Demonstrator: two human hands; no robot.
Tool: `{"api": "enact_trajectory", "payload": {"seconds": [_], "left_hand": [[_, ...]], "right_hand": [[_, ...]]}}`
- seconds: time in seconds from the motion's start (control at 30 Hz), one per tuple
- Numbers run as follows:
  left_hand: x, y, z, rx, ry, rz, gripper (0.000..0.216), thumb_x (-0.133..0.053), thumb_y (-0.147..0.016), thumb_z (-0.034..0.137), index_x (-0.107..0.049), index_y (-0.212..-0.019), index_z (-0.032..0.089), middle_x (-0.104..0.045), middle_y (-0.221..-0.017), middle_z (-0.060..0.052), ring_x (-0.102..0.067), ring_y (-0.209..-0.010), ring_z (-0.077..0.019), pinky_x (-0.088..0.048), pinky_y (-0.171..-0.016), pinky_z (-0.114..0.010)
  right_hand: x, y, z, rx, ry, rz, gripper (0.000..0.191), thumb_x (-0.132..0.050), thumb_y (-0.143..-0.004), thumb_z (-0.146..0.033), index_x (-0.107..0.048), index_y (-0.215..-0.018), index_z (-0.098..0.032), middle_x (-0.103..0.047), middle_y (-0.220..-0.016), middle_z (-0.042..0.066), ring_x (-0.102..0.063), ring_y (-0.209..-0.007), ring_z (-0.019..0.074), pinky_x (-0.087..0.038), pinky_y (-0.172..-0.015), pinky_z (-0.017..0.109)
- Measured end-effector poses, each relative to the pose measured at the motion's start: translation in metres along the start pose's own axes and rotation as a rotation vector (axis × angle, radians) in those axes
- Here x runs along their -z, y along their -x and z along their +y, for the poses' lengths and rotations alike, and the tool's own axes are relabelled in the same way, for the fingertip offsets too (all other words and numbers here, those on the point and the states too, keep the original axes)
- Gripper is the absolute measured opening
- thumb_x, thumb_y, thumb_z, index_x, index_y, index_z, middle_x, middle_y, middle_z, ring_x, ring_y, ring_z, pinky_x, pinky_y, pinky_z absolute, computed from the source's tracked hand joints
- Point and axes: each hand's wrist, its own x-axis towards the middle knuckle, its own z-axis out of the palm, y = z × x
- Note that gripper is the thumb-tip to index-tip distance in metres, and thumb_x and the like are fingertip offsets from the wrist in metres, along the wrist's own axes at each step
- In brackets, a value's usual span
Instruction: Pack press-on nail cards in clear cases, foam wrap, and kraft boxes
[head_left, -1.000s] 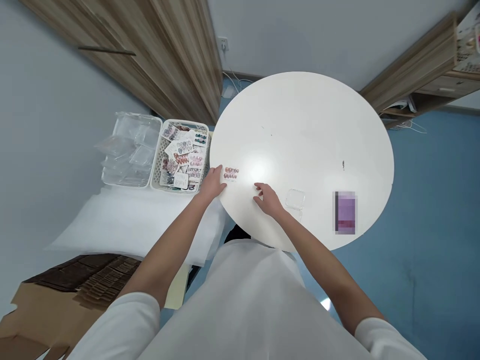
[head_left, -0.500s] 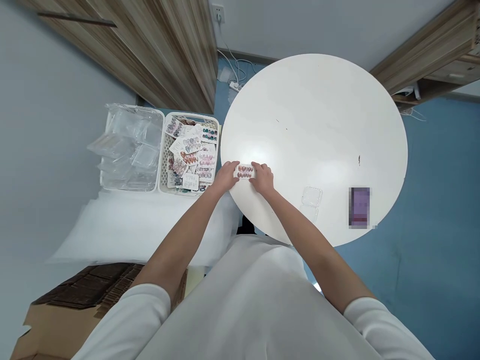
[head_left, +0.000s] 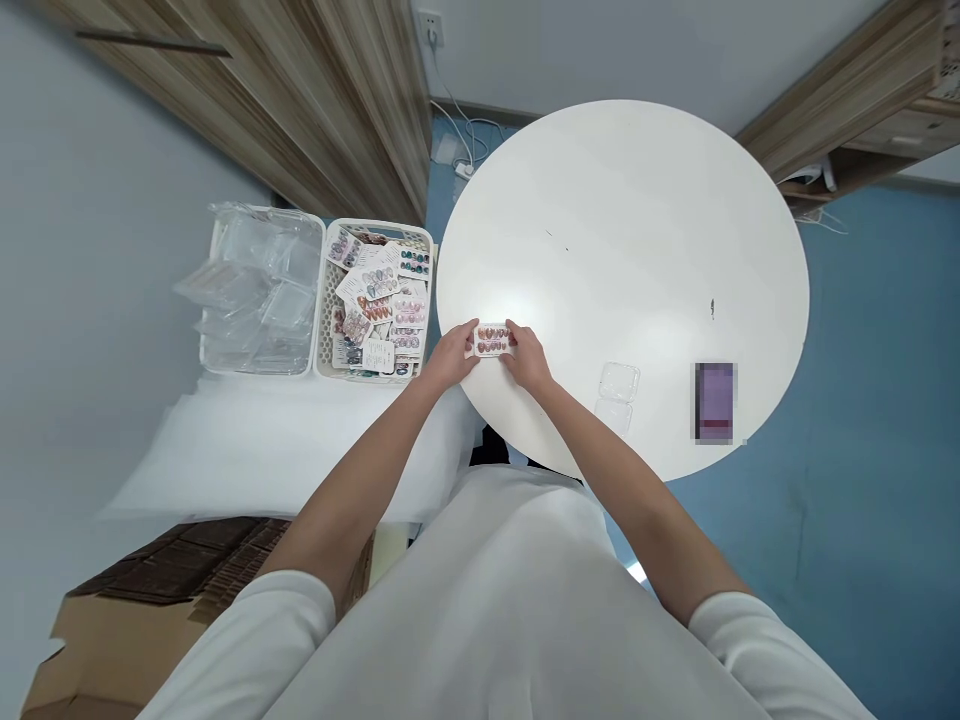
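A small white card of pink and red press-on nails [head_left: 492, 339] is held between both my hands at the near left edge of the round white table [head_left: 630, 220]. My left hand [head_left: 453, 357] grips its left end, fingers curled. My right hand [head_left: 528, 358] pinches its right end. A clear plastic case [head_left: 618, 393] lies open on the table to the right of my right hand, apart from it.
A white basket [head_left: 373, 298] full of nail cards stands left of the table, beside a bin of clear plastic cases [head_left: 255, 290]. A blurred purple item [head_left: 714, 402] lies near the table's right edge. White foam sheet [head_left: 247, 450] and a cardboard box [head_left: 150, 590] are at lower left.
A second ago only my left hand touched the nail card while my right hand lay apart on the table. My right hand has moved left and taken the card's other end.
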Motion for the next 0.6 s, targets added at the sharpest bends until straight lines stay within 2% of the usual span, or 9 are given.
{"api": "enact_trajectory", "payload": {"seconds": [0.13,0.33,0.47,0.6], "left_hand": [[-0.006,0.007,0.02,-0.053,-0.004,-0.031,0.067,-0.056,-0.07,0.016,-0.029,-0.131,0.02,-0.05,-0.095,-0.004,-0.05,-0.081,-0.0152,-0.042,-0.076,-0.029],[-0.023,0.026,0.064,-0.145,0.018,-0.108,0.068,-0.058,-0.07,0.023,-0.029,-0.132,0.021,-0.051,-0.095,-0.004,-0.05,-0.083,-0.0171,-0.042,-0.077,-0.031],[-0.049,0.037,0.094,-0.191,0.019,-0.152,0.064,-0.06,-0.07,0.026,-0.034,-0.129,0.022,-0.051,-0.095,-0.005,-0.05,-0.082,-0.0171,-0.042,-0.077,-0.031],[-0.088,0.04,0.122,-0.256,-0.03,-0.219,0.063,-0.063,-0.068,0.029,-0.037,-0.125,0.022,-0.05,-0.098,-0.005,-0.05,-0.088,-0.0193,-0.042,-0.078,-0.033]], "right_hand": [[0.019,0.025,0.012,0.046,-0.031,0.004,0.068,-0.051,-0.073,-0.015,-0.022,-0.134,-0.025,-0.044,-0.107,0.007,-0.047,-0.098,0.0192,-0.04,-0.086,0.037],[0.049,0.076,0.035,0.056,-0.09,0.046,0.066,-0.053,-0.074,-0.018,-0.025,-0.132,-0.027,-0.045,-0.104,0.005,-0.049,-0.093,0.018,-0.042,-0.084,0.036],[0.072,0.116,0.061,0.083,-0.1,0.049,0.064,-0.056,-0.073,-0.023,-0.027,-0.13,-0.028,-0.047,-0.101,0.005,-0.05,-0.092,0.0186,-0.043,-0.084,0.038],[0.093,0.157,0.099,0.101,-0.032,0.108,0.061,-0.059,-0.071,-0.027,-0.034,-0.126,-0.027,-0.046,-0.108,0.007,-0.044,-0.104,0.0231,-0.04,-0.088,0.042]]}}
